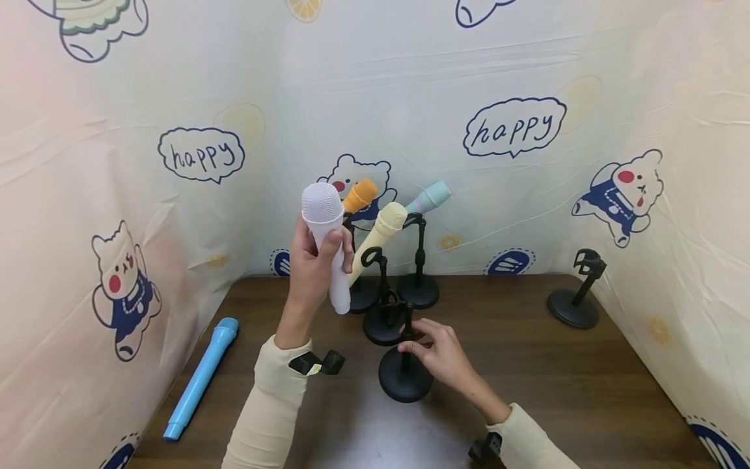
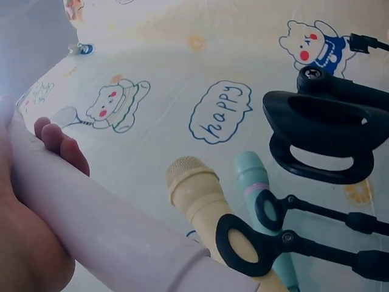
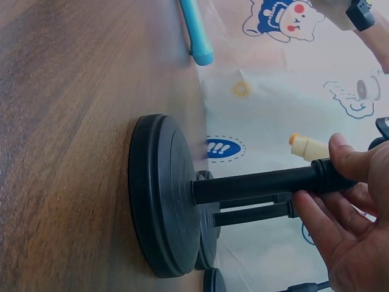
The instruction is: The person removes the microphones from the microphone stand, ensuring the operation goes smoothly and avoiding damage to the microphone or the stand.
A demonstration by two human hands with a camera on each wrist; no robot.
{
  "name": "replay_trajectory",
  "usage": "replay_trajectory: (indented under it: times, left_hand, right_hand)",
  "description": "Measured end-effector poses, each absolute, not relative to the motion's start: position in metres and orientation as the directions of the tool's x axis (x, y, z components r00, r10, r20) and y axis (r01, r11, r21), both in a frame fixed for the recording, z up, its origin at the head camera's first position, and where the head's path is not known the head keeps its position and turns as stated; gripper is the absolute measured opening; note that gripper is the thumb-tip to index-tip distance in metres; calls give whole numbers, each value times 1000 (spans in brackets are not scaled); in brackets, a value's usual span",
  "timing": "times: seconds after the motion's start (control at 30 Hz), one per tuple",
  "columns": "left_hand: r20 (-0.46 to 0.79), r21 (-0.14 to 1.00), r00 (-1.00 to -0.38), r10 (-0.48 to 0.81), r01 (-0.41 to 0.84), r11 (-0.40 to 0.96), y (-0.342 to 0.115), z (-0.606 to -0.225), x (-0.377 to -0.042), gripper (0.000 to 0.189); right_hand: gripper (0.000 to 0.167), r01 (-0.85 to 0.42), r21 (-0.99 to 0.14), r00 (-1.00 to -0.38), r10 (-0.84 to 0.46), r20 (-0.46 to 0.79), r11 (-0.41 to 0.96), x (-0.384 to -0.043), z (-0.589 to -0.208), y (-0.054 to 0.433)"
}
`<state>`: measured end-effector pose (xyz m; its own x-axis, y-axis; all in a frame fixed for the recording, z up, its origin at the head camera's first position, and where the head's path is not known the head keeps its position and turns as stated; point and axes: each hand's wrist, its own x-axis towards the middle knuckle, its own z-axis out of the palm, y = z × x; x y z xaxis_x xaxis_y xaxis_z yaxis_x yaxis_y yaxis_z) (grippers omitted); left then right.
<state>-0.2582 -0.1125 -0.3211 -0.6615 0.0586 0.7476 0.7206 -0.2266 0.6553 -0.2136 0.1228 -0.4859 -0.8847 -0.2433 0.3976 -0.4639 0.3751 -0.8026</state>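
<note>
My left hand (image 1: 316,254) grips a pale lavender microphone (image 1: 335,260) around its handle, head up, raised over the table. With thumb and fingers, my right hand (image 1: 441,352) pinches the pole of a black microphone stand (image 1: 405,374) near the front of the group; its round base is close to the table in the right wrist view. The stand's clip (image 2: 322,137) has nothing in it and shows large in the left wrist view. Just behind, a cream microphone (image 1: 383,228) leans in the clip of another black stand (image 1: 383,326).
Further back, an orange microphone (image 1: 360,194) and a mint-green microphone (image 1: 430,197) sit on black stands. A blue microphone (image 1: 202,378) lies on the wooden table (image 1: 527,391) at the left. At the far right is a stand (image 1: 574,309) with a bare clip. A patterned cloth (image 1: 375,85) hangs behind.
</note>
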Motion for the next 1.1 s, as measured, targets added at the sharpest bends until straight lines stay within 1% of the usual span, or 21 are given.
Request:
replay_trajectory:
  times: [0.4,0.63,0.77,0.97,1.1]
  left_hand:
    - [715,698,-697,53,706,-121,-132,-332,-251,38]
    - [690,722,-723,36,685,-93,-146,-340,-247,17]
    - [666,745,-745,28,664,-62,-153,-345,-246,17]
    - [606,795,-795,9,606,13,-166,-355,-245,20]
    - [569,821,-822,2,568,60,-175,-364,-243,17]
  right_hand:
    - [18,-456,-803,-889,-246,387,384,-214,-485,124]
    - [19,-443,-810,-895,-248,371,385,-213,-484,123]
    - [18,-446,-809,-893,-248,375,383,-213,-484,123]
    - [18,-452,-809,-891,-240,386,376,-214,-486,123]
    - [20,-470,-797,-882,-240,406,380,-214,-487,122]
